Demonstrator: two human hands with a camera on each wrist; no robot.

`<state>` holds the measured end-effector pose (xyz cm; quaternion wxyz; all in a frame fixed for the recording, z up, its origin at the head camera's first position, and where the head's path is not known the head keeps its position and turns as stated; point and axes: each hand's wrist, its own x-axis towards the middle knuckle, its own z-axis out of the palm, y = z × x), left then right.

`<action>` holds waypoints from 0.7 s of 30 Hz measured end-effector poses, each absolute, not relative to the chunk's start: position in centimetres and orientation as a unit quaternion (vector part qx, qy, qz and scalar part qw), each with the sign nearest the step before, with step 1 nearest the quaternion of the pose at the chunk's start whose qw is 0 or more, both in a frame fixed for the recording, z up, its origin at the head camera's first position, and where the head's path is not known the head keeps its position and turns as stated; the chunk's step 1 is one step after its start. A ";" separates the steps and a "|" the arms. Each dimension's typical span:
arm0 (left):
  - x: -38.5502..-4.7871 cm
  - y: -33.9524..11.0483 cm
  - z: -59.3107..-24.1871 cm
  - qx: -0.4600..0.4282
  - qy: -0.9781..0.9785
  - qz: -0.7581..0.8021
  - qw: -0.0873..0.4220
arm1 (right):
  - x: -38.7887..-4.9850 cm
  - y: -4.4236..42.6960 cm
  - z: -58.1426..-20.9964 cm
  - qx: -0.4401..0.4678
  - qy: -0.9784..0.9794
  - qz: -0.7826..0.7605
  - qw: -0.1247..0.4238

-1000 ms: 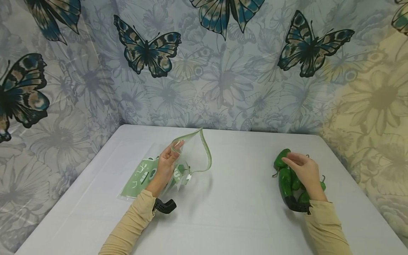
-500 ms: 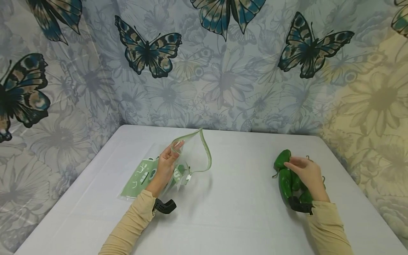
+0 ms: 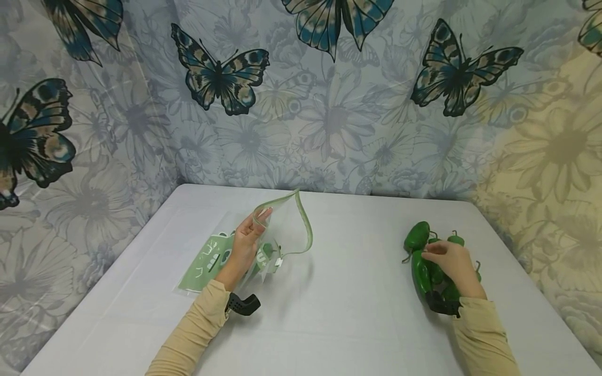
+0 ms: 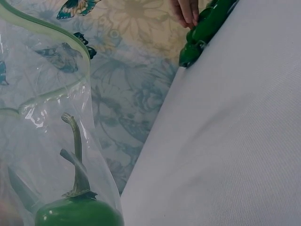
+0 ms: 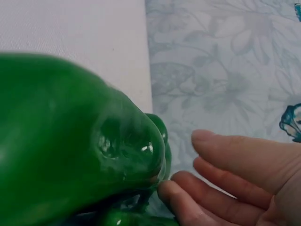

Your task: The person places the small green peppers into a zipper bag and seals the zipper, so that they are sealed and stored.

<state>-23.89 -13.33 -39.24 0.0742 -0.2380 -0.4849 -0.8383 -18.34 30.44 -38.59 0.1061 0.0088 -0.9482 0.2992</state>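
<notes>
My left hand holds a clear plastic zip bag with a green rim and green print. Its mouth gapes toward the right. Inside the bag, a green pepper with a long stem shows in the left wrist view. Over a cluster of glossy green peppers at the right lies my right hand, thumb and fingers bent but apart. In the right wrist view one large pepper fills the left side; fingertips are at its end, and whether they touch it I cannot tell.
Both hands work above a white-covered table. Behind it hangs a cloth backdrop printed with flowers and butterflies. The green printed part of the bag lies flat on the table, left of my left hand. Black wrist devices sit at both cuffs.
My right hand has lowered toward the near part of the pepper cluster, uncovering several stems at the back. The left hand and the bag stay where they were.
</notes>
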 end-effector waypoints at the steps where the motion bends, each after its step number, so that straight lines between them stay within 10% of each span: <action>1: -23.9 -13.3 -39.2 -0.238 -0.486 -0.838 0.074 | -18.3 30.4 -38.6 0.010 -0.949 0.297 0.103; 21: -24.0 -13.4 -39.5 -0.234 -0.489 -0.837 0.070 | -18.8 29.7 -39.0 -0.003 -0.963 0.268 0.025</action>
